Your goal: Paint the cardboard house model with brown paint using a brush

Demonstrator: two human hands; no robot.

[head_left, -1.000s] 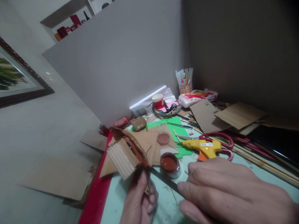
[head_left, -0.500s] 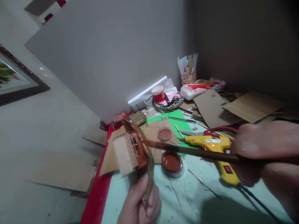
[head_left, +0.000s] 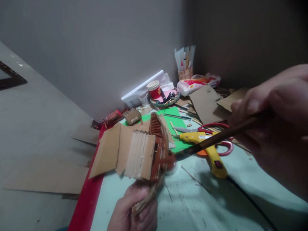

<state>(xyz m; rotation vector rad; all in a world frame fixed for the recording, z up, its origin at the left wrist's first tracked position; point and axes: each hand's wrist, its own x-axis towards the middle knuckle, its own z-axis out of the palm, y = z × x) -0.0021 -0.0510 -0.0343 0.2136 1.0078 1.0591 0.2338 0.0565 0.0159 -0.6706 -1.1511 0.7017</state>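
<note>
My left hand [head_left: 134, 210] is closed round the lower end of a small cardboard model [head_left: 141, 154], which has a pale corrugated panel and reddish-brown painted ribs. From the right, my right hand [head_left: 275, 114] grips a dark-handled paintbrush [head_left: 207, 140]. Its brown, wet-looking bristles meet the model's right side, low on the painted part. Behind the bristles a small dish [head_left: 171, 166] shows only in part. A yellow glue gun [head_left: 213, 157] lies beneath the brush handle, beside red-handled scissors [head_left: 227, 148].
Cardboard pieces [head_left: 204, 103] lie at the back right, near a plastic packet [head_left: 193, 85] and a holder of sticks [head_left: 186, 73]. A red cup [head_left: 154, 90] stands on a round tray [head_left: 172, 102]. Green paper [head_left: 181, 145] lies mid-table. The glue gun's cord [head_left: 250, 199] runs toward the front right.
The model has turned, showing more of its ribbed right side. The brush has swung to a steeper slant, its tip lower on the model, and my right hand is higher. The view has shifted.
</note>
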